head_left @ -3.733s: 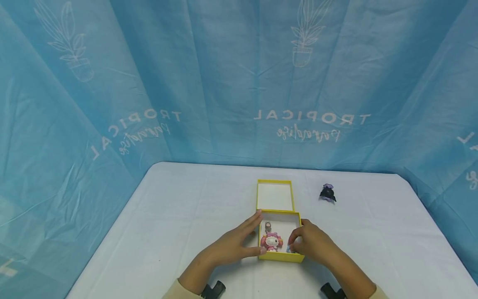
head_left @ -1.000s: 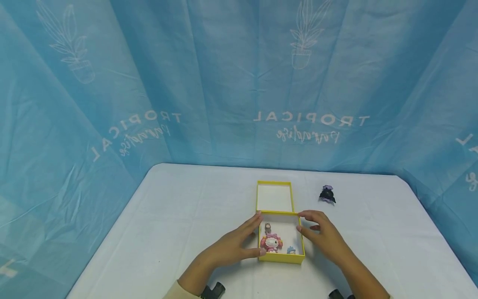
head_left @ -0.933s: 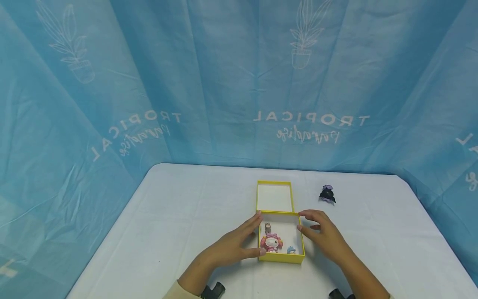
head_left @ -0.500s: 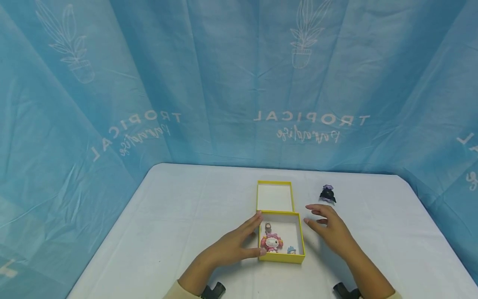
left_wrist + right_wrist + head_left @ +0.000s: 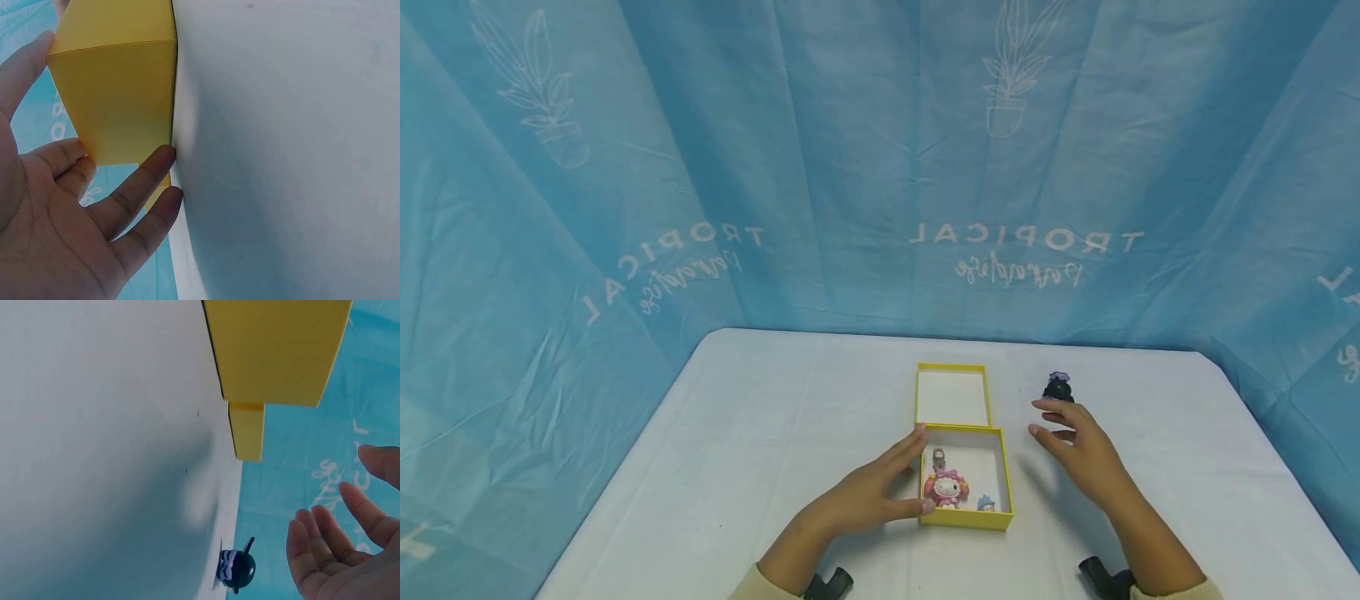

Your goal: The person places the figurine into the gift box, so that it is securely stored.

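As we look down from the head view, the left hand [image 5: 868, 498] lies against the left side of an open yellow box [image 5: 966, 518], its thumb at the near corner and its fingers spread wide toward the far one. Inside the box we find three figurines: a pink-hooded kitten figurine [image 5: 947, 489] with a white face toward the near left, a tiny grey-brown figurine [image 5: 938, 458] just beyond it, and a small blue-hatted figurine [image 5: 986, 503] by the near right corner. Directly behind the box, a shallower yellow-rimmed lid [image 5: 952, 395] lies on the white tabletop [image 5: 790, 433], its white inside facing up. To the right we see the right hand [image 5: 1078, 450] over the tabletop, its fingers bent a little and its thumb set apart from them; it partly covers a black and purple figurine [image 5: 1057, 387] near the far edge. Beyond hangs a blue curtain [image 5: 842, 167] printed with plants and mirrored lettering. From the left wrist, we see the thumb touching one corner of the box wall, two fingertips at the other, and the remaining two fingers stretched down toward the tabletop. From the right wrist, the fingers are loosely curved with a wide gap to the thumb, and the black and purple figurine sits near them, plainly apart, with a purple bow showing on it.
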Available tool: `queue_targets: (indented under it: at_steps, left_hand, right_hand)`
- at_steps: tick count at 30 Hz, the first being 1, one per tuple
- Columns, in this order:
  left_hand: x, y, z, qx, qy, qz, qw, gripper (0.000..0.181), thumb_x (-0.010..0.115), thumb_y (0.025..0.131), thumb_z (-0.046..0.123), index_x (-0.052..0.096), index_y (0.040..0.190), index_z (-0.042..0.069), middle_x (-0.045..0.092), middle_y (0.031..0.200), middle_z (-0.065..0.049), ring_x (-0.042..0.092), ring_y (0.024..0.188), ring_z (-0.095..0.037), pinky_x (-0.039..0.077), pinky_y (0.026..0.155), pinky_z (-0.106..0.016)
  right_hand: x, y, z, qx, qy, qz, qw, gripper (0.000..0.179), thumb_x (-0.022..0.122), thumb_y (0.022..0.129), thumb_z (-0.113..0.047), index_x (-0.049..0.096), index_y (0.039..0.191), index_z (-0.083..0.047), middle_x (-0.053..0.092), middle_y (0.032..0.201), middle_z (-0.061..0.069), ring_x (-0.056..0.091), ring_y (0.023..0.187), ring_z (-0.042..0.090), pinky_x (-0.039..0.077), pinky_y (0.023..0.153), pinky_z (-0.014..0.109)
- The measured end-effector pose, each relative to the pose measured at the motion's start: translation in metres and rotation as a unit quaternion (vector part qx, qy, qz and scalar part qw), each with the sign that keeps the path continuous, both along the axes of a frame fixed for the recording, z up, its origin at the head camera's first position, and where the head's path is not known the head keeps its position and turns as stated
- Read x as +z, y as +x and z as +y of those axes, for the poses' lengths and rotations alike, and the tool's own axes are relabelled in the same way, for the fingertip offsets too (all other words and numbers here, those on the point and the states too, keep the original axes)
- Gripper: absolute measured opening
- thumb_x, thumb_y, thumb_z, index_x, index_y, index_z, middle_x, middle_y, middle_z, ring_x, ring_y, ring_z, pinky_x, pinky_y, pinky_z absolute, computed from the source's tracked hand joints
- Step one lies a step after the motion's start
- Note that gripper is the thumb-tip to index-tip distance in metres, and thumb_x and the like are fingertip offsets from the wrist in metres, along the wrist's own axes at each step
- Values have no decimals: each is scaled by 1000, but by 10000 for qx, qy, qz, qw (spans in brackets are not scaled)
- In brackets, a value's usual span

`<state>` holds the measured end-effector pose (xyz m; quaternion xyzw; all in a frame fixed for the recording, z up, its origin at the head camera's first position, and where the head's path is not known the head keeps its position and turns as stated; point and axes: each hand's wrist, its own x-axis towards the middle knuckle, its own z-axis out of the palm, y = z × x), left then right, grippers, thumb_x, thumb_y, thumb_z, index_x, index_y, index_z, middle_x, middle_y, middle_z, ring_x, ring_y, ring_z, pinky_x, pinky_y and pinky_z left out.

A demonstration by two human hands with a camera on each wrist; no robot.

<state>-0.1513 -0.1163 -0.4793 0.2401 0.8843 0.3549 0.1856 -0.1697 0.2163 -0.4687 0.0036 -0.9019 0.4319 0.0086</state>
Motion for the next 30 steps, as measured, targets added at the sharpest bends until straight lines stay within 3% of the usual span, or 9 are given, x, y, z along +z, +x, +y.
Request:
queue_targets:
  at_steps: [16,18,21,23,25,28,30]
  left_hand:
    - [-1,-1,0,-11,55,-83,10000,91,65,89,64,12,161,44,5,170,21,18,158,-20,27,123,-58]
    - [-1,-1,0,-21,67,-97,9999,91,65,89,63,12,161,43,5,170,21,19,158,-20,27,123,-59]
    - [-1,-1,0,-27,61,-104,9999,92,66,89,63,12,161,43,5,170,21,21,157,-19,27,123,-59]
    - [-1,-1,-1,-37,61,-100,9999,92,66,89,63,12,161,42,5,170,21,23,157,-18,28,123,-58]
    - [-1,-1,-1,-45,50,-79,9999,93,66,89,63,12,162,42,5,170,21,24,156,-18,28,123,-58]
    - [-1,-1,-1,-52,33,-47,10000,93,65,89,64,12,162,41,5,170,21,24,157,-18,28,123,-58]
    - [-1,-1,-1,-63,33,-31,10000,93,65,89,64,13,162,40,5,170,21,22,157,-19,28,123,-58]
  right_hand:
    - [-6,-12,19,-232,-130,273,9993,47,63,101,-34,55,142,-11,48,147,17,51,135,37,47,109,55]
    - [-6,-13,22,-280,-135,348,9989,48,62,102,-35,54,142,-10,49,146,17,52,134,36,49,108,48]
    - [-7,-16,27,-367,-65,533,9979,48,62,101,-36,56,141,-9,51,144,17,53,132,36,51,102,27]
    - [-7,-17,30,-413,-25,651,9970,47,63,101,-34,56,140,-8,51,143,18,54,131,36,50,99,24]
    - [-7,-19,32,-449,10,703,9965,47,64,101,-31,56,141,-7,50,143,20,54,132,38,52,101,30]
    - [-6,-21,35,-519,32,651,9965,50,64,101,-29,54,143,-6,47,145,22,52,133,41,50,104,53]
    - [-6,-23,36,-572,47,562,9968,52,65,100,-29,52,144,-6,46,146,23,51,133,43,49,105,58]
